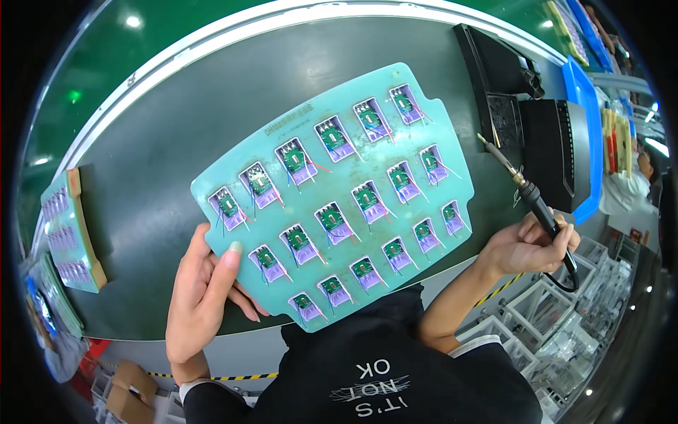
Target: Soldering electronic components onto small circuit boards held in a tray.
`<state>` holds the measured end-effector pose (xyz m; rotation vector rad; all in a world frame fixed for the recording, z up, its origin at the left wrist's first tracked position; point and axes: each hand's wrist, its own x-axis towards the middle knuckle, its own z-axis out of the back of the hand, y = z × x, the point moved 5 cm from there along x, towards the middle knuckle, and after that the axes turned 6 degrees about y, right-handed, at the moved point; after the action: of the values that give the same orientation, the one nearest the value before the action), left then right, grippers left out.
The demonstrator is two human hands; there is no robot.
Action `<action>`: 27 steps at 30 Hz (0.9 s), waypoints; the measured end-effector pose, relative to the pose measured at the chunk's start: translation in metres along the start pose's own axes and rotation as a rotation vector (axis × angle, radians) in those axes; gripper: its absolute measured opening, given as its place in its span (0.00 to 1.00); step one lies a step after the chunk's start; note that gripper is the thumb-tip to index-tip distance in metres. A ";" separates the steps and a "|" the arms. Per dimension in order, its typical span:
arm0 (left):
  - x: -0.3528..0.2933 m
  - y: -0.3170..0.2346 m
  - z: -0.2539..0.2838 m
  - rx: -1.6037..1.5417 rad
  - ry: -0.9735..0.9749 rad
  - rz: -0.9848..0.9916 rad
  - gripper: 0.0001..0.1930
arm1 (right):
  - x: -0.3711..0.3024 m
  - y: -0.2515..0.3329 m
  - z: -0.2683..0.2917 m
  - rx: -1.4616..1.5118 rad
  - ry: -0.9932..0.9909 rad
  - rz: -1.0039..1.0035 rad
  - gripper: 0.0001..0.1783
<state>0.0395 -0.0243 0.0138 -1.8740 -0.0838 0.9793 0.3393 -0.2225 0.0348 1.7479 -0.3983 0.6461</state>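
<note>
My left hand [205,290] grips the lower left edge of a pale green fixture board [282,212], its thumb on top and its fingers underneath. The board is tilted and reaches past the table's near edge. Rows of rectangular pockets in it each hold a small green circuit board [332,217] in a purple part, with thin red, blue and white wires sticking out. To the right of the board, my right hand [530,244] is closed around the black handle of a soldering iron [540,205]. The iron's tip points up and left, apart from the board.
On the dark table [162,127], another loaded fixture board [70,230] stands at the left. A black soldering station [554,152] and a black stand [494,63] are at the right, beside a blue tray [590,141]. Clear plastic boxes [544,311] sit below the table at right.
</note>
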 end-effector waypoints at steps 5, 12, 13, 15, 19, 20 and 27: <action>0.005 0.004 0.003 -0.002 0.047 0.014 0.15 | -0.004 -0.002 -0.003 -0.011 0.012 -0.004 0.08; 0.005 0.007 0.006 0.021 0.063 0.002 0.20 | -0.003 0.002 -0.003 -0.019 -0.034 -0.028 0.09; 0.005 0.008 0.005 0.022 0.068 0.008 0.21 | -0.003 0.001 -0.003 -0.010 -0.015 -0.035 0.10; 0.006 0.005 0.003 0.026 0.058 0.008 0.21 | -0.005 0.000 -0.003 -0.012 -0.028 -0.027 0.10; 0.008 0.004 0.004 0.043 0.068 0.012 0.22 | -0.004 -0.002 -0.001 0.020 0.008 -0.003 0.10; 0.008 0.002 0.003 0.047 0.069 0.009 0.22 | -0.003 -0.001 -0.001 0.022 0.004 -0.001 0.10; 0.011 -0.008 0.003 0.070 0.125 0.161 0.24 | -0.003 0.000 0.002 0.025 -0.039 -0.025 0.11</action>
<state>0.0477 -0.0134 0.0136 -1.8947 0.1763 0.9574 0.3375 -0.2245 0.0321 1.7887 -0.3963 0.6027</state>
